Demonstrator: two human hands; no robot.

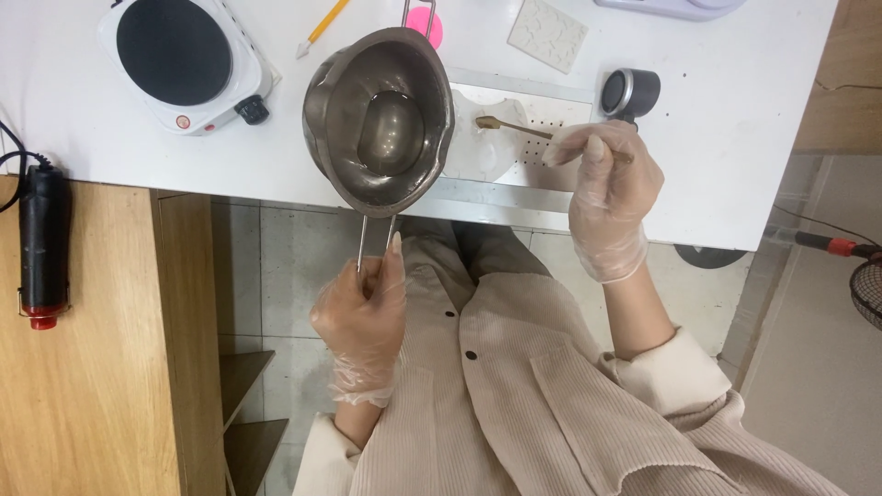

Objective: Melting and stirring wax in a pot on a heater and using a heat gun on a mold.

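While the left hand (363, 308) grips the pot (381, 119) by its thin handle at centre frame, the right hand (606, 184) pinches a small spoon (501, 125) whose long axis runs leftward, bowl nearest the pot's rim.

Dull grey metal pot (378, 119) with pale liquid, white table (735, 110), white hotplate (186, 60) with black disc, yellow pencil (323, 24), pink round tag (425, 26), beige ribbed jacket (551, 386)

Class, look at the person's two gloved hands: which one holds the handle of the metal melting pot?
The left hand grips the pot handle; the right hand holds a small spoon instead.
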